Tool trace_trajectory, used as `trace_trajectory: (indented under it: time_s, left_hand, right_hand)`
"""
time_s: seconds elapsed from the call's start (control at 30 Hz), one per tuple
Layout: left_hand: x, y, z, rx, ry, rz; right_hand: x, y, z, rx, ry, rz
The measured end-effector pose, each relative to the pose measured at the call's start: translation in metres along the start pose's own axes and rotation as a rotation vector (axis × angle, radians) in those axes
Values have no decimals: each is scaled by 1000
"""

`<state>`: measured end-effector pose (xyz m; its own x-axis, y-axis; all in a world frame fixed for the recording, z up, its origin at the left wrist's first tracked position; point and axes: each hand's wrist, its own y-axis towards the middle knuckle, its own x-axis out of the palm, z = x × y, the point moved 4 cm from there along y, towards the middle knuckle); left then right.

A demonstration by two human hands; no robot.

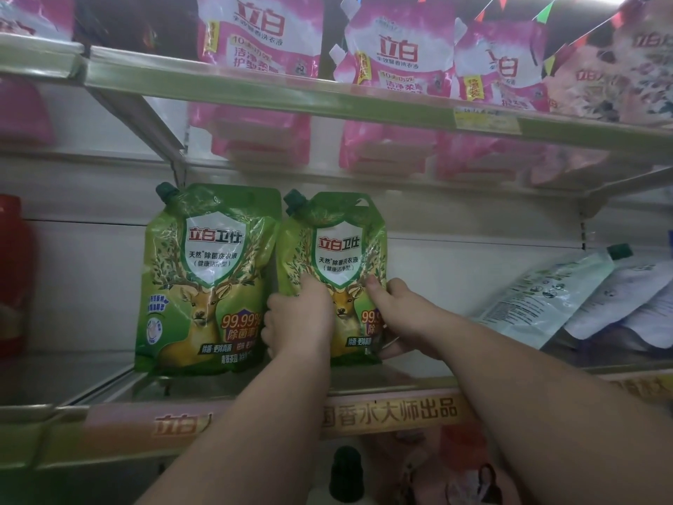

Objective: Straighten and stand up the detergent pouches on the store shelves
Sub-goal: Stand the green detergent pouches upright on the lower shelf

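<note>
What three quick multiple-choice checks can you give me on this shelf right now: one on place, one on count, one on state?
1. Where do the white pouches lie?
A. Right end of the middle shelf
B. Top shelf
C. Left of the green pouches

2. How many green deer pouches stand on the middle shelf?
A. One
B. Two
C. Four

3. What state is the right green pouch in?
A. Lying flat, untouched
B. Hanging from a hook
C. Upright, held by both hands

Answers:
1. A, they lean over at the shelf's right end, spouts up toward the right.
2. B, the left green pouch and the right one stand side by side.
3. C, the left hand and right hand each have a grip on its lower sides while it stands.
</note>
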<state>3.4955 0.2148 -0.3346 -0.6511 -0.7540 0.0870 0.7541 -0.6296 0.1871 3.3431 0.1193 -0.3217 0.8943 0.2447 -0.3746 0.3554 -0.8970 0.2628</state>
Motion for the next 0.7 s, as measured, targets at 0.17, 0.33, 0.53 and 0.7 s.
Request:
trace_trajectory:
  time_s: [0.17, 0.33, 0.53, 0.7]
  left_hand:
    - [-1, 0, -2, 13, 36, -22]
    - [2, 7, -3, 0, 44, -30]
    - [7, 18, -5, -22, 78, -11]
    - [8, 12, -7, 34, 140, 25]
  right_hand:
    - [3, 1, 2, -6, 20, 15]
    - [3, 0, 5, -13, 6, 18]
    - [4, -4, 3, -19, -40, 59]
    - [2, -6, 7, 3, -72, 57]
